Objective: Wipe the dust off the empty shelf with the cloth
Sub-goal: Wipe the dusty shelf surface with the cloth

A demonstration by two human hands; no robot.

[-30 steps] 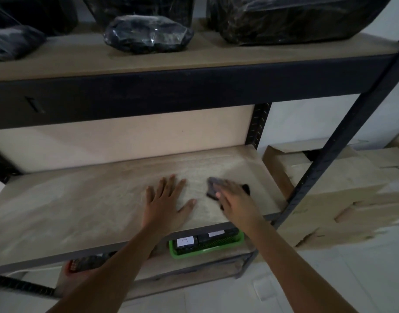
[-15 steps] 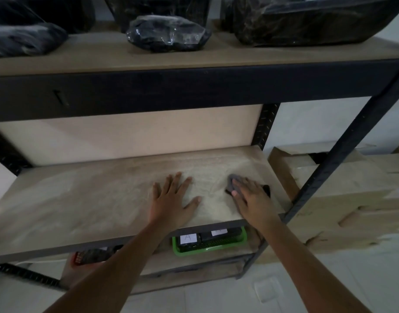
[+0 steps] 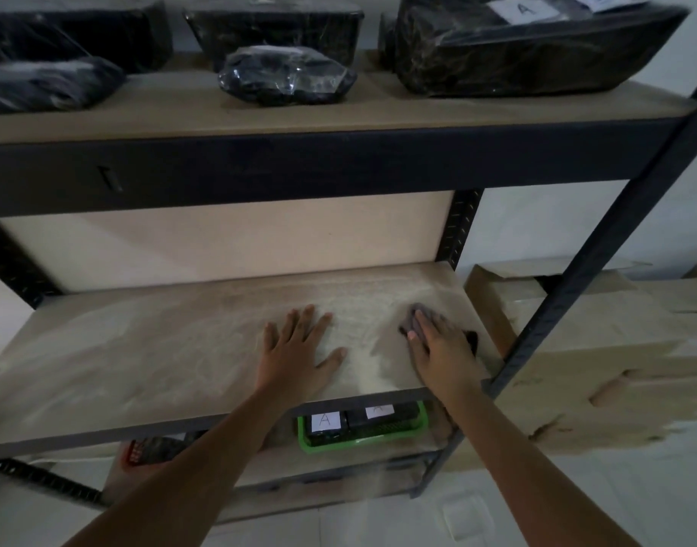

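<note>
Cloth (image 3: 417, 318): dark grey, lying on the right part of the middle shelf (image 3: 141, 349), pressed flat under our right hand (image 3: 441, 349). Only its far edge and a dark corner by the little-finger side show; the rest is covered by the palm.

Right hand: fingers extended and close together, laid flat over the cloth, not curled around it. It sits near the shelf's right front corner, just beside the black upright post (image 3: 599, 278).

Left hand (image 3: 295, 349): palm down on the bare board near the middle of the shelf, fingers spread, thumb out to the right, holding nothing. Our two hands are apart, with a pale dusty patch of board between them.

Middle shelf: light wood board on a dark metal frame, carrying only our hands and the cloth. Streaky pale marks cover its surface.

Upper shelf (image 3: 339, 112): same board type, holding several black plastic-wrapped bundles (image 3: 285, 75); the large one at right bears a white label marked A.

Lower shelf: a green tray (image 3: 362, 442) with dark items labelled A, partly hidden by the middle board. A reddish item (image 3: 141, 454) further left is too dim to identify.

Right of the rack: cardboard boxes (image 3: 599, 349), one torn along its side, standing on a pale floor.
</note>
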